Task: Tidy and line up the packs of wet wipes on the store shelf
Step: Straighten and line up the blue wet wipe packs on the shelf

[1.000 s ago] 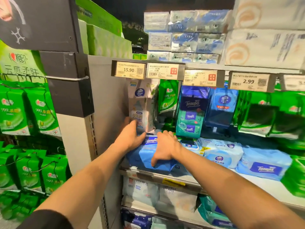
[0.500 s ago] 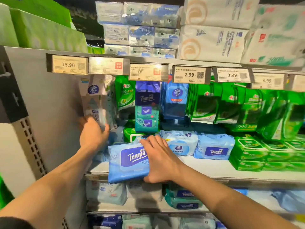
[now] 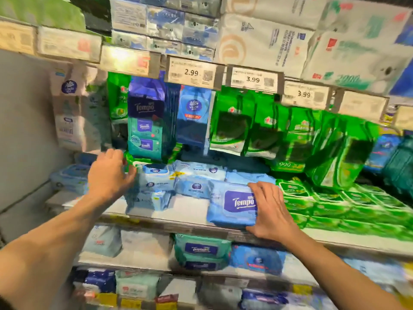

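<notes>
Toward the left end of the shelf (image 3: 190, 206), the left hand (image 3: 109, 175) is seen spread over a pale blue wipes pack (image 3: 154, 182), fingers wide and closing on nothing; the pack's label is blurred beyond reading. Further right, at the shelf's front edge, a blue Tempo pack (image 3: 232, 205) is held by the right hand (image 3: 271, 211), its right end hidden under the fingers. Green packs (image 3: 335, 202) beside it are smeared by motion.

Right hand (image 3: 271, 211) grips blue Tempo pack (image 3: 232, 205) at front edge of shelf (image 3: 190, 209). Left hand (image 3: 109, 175), fingers spread, touches pale blue wipes packs (image 3: 154, 182) further back. Green packs (image 3: 335, 204) stacked toward shelf's right end.
</notes>
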A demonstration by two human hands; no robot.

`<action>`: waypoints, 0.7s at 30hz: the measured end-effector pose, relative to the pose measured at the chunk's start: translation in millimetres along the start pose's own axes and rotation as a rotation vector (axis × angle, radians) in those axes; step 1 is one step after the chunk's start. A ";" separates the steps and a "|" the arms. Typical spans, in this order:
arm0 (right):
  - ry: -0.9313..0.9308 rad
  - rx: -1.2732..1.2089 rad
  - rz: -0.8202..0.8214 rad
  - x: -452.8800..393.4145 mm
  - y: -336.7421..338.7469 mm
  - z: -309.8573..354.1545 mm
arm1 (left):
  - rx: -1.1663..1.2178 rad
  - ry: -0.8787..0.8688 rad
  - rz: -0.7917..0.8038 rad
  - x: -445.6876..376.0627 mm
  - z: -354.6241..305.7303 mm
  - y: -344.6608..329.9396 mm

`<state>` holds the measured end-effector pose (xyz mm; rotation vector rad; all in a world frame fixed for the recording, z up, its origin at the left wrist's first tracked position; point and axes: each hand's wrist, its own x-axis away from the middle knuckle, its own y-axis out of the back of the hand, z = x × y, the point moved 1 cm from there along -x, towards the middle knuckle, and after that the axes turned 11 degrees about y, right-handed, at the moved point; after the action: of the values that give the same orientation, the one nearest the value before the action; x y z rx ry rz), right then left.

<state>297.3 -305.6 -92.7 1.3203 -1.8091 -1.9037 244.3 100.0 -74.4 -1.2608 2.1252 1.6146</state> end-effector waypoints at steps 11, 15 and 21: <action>0.020 0.035 0.027 22.7 -24.2 -44.4 | -0.035 -0.110 0.051 38.4 -88.1 -20.8; -0.019 0.020 0.005 24.9 -25.4 -38.9 | -0.043 -0.175 0.079 42.5 -96.7 -30.5; 0.099 0.043 -0.007 29.4 -24.0 -21.5 | -0.022 -0.243 0.115 46.3 -103.7 -43.8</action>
<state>305.3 -334.9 -123.9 1.4102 -1.8082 -1.7792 280.8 -14.7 -92.4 -0.9079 2.0663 1.7410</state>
